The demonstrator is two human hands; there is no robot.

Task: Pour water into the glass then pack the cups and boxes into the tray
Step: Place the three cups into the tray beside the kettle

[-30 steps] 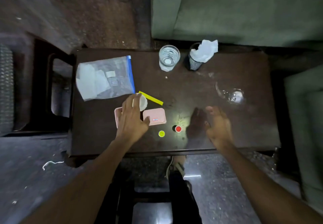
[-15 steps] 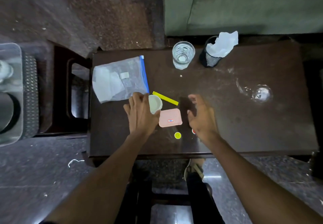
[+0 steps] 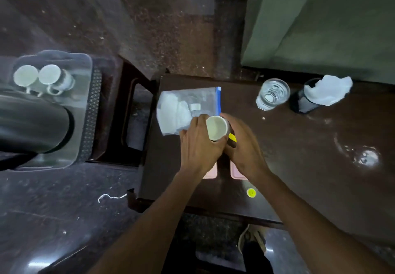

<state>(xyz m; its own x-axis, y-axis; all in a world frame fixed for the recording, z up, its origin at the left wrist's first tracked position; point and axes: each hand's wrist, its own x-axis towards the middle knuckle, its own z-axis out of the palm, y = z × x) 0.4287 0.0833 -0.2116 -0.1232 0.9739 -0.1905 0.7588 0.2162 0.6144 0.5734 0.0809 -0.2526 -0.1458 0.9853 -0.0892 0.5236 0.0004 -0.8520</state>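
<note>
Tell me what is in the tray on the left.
The tray holds two white cups side by side at its far end and a large dark jug lying nearer. Whatever lies beneath the jug is covered, and motion blur hides finer detail.

Two bare forearms, no sleeves, watch or rings visible, end in the left hand [image 3: 198,145] and the right hand [image 3: 245,149]. Below, a dark trouser leg [image 3: 256,258] meets a light-strapped sandal [image 3: 251,238].
</note>
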